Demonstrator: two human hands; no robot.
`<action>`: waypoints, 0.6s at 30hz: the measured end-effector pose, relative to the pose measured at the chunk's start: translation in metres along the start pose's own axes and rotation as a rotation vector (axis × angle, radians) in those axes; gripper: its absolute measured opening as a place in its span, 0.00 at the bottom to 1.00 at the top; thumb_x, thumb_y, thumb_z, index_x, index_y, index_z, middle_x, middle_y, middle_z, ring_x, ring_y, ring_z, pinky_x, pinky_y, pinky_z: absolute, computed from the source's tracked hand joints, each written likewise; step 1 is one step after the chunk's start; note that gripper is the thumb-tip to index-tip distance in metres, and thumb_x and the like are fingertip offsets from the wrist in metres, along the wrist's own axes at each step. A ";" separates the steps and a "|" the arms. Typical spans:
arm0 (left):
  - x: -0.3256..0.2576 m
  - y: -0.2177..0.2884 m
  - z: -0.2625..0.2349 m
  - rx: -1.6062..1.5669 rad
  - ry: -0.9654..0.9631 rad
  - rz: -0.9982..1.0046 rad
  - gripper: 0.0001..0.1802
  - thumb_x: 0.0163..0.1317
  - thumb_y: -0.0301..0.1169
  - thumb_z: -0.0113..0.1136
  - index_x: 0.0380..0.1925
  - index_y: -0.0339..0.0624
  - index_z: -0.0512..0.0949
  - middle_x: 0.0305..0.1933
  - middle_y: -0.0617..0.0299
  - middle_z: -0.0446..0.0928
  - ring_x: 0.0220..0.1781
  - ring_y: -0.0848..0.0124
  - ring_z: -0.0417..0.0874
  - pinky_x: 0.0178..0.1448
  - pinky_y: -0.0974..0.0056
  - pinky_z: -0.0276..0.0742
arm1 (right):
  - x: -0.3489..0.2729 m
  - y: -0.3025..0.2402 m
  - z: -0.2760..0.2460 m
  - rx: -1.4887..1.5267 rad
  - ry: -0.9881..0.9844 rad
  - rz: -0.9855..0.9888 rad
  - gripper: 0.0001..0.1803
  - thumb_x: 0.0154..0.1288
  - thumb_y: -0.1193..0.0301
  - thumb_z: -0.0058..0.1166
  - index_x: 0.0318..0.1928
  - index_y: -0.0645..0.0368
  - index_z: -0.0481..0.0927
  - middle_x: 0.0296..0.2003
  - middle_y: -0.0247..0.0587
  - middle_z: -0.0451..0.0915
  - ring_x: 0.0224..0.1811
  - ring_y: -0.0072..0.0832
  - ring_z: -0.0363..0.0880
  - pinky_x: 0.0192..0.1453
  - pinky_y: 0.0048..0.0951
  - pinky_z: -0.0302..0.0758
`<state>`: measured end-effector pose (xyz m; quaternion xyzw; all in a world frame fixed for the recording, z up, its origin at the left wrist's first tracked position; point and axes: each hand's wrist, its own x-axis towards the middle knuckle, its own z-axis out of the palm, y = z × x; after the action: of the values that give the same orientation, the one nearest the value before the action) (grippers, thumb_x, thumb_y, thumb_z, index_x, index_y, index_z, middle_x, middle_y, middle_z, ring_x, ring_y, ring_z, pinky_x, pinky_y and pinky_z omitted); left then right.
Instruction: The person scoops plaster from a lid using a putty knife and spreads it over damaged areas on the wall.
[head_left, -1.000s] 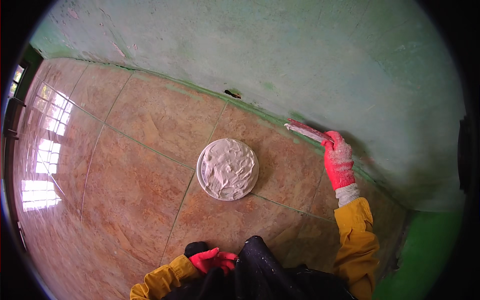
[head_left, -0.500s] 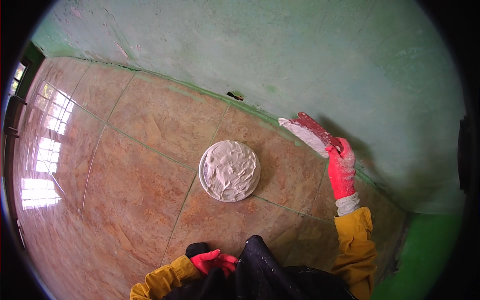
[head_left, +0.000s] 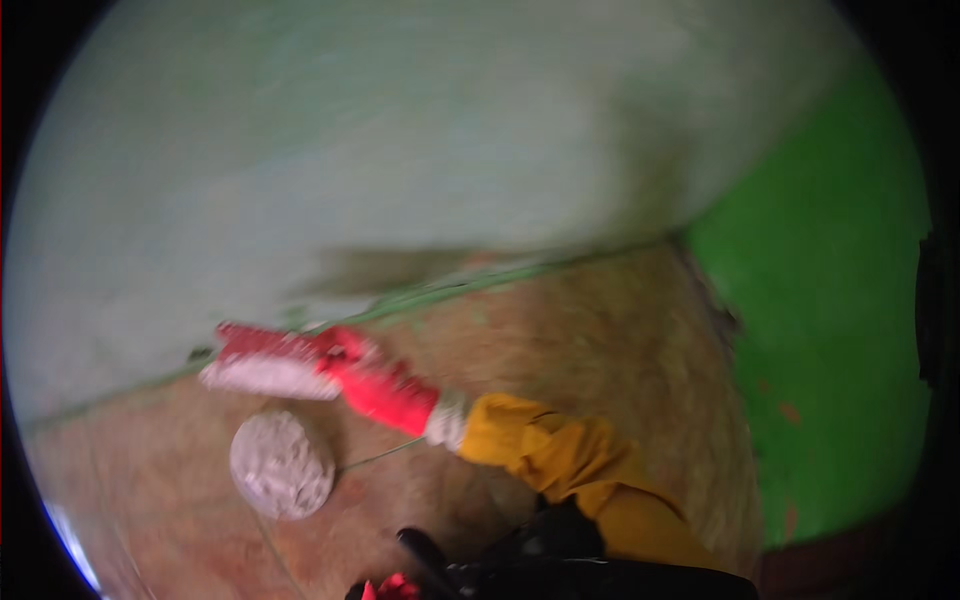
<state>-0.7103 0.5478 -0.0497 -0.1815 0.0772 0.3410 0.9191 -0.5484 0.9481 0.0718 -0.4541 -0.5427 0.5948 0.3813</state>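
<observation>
My right hand (head_left: pixel 385 388), in a red glove with a yellow sleeve behind it, is closed round one end of a flat red plaster spreader (head_left: pixel 265 342). A thick band of white putty (head_left: pixel 270 377) lies along the spreader's lower edge. Just below it on the floor stands a round tub heaped with the same white putty (head_left: pixel 283 465); its rim hardly shows. At the bottom edge only a bit of my red-gloved left hand (head_left: pixel 392 588) is in view, its fingers cut off and blurred.
A pale green-grey wall (head_left: pixel 430 150) rises along the far side and meets a bright green wall (head_left: pixel 820 330) at the right corner. Brown tiles (head_left: pixel 600 360) cover the floor. A small dark hole (head_left: pixel 200 354) sits low in the wall. Motion blurs the picture.
The view has swung right, bringing more of the green wall in. The spreader, still in my right hand, now lies closer to the tub. Less of my left hand shows.
</observation>
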 end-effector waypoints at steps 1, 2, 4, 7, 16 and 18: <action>0.020 -0.022 0.029 -0.003 0.084 0.096 0.31 0.64 0.51 0.48 0.63 0.50 0.61 0.58 0.54 0.68 0.56 0.60 0.70 0.58 0.54 0.69 | -0.013 -0.008 -0.032 0.166 0.002 0.061 0.05 0.61 0.75 0.49 0.38 0.57 0.74 0.31 0.29 0.74 0.36 0.17 0.69 0.42 0.23 0.69; 0.050 -0.045 0.073 0.003 0.079 0.038 0.31 0.64 0.51 0.48 0.63 0.50 0.61 0.58 0.54 0.68 0.56 0.60 0.70 0.58 0.54 0.69 | -0.030 -0.018 -0.071 0.181 0.025 0.184 0.04 0.61 0.76 0.49 0.36 0.57 0.74 0.31 0.28 0.73 0.36 0.15 0.70 0.43 0.22 0.69; 0.117 -0.097 0.158 0.270 0.269 0.153 0.26 0.66 0.49 0.45 0.58 0.48 0.66 0.53 0.55 0.72 0.54 0.63 0.72 0.57 0.55 0.69 | -0.077 -0.035 -0.155 0.325 0.087 0.183 0.06 0.60 0.76 0.50 0.38 0.57 0.75 0.30 0.26 0.73 0.36 0.16 0.70 0.42 0.22 0.69; 0.150 -0.138 0.144 0.359 0.420 0.128 0.25 0.66 0.49 0.43 0.57 0.47 0.67 0.51 0.57 0.73 0.51 0.63 0.73 0.53 0.59 0.70 | -0.158 -0.058 -0.270 0.431 0.213 0.168 0.09 0.61 0.72 0.52 0.43 0.56 0.74 0.33 0.27 0.74 0.36 0.16 0.70 0.39 0.21 0.68; 0.112 -0.133 0.163 0.653 1.127 0.736 0.32 0.62 0.54 0.46 0.60 0.46 0.64 0.58 0.55 0.68 0.57 0.58 0.69 0.62 0.53 0.61 | -0.311 -0.116 -0.347 0.896 0.324 0.615 0.21 0.64 0.65 0.49 0.56 0.53 0.64 0.43 0.34 0.75 0.40 0.24 0.73 0.44 0.27 0.71; -0.008 -0.035 0.079 0.542 0.901 0.603 0.32 0.64 0.57 0.37 0.57 0.45 0.67 0.56 0.54 0.71 0.56 0.61 0.73 0.57 0.56 0.70 | -0.281 -0.102 -0.282 0.728 0.167 0.519 0.21 0.65 0.62 0.46 0.57 0.51 0.66 0.45 0.35 0.76 0.43 0.27 0.77 0.41 0.26 0.73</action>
<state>-0.6921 0.5491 0.0353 -0.0376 0.5908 0.4444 0.6723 -0.2003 0.7792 0.2089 -0.4579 -0.1339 0.7842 0.3969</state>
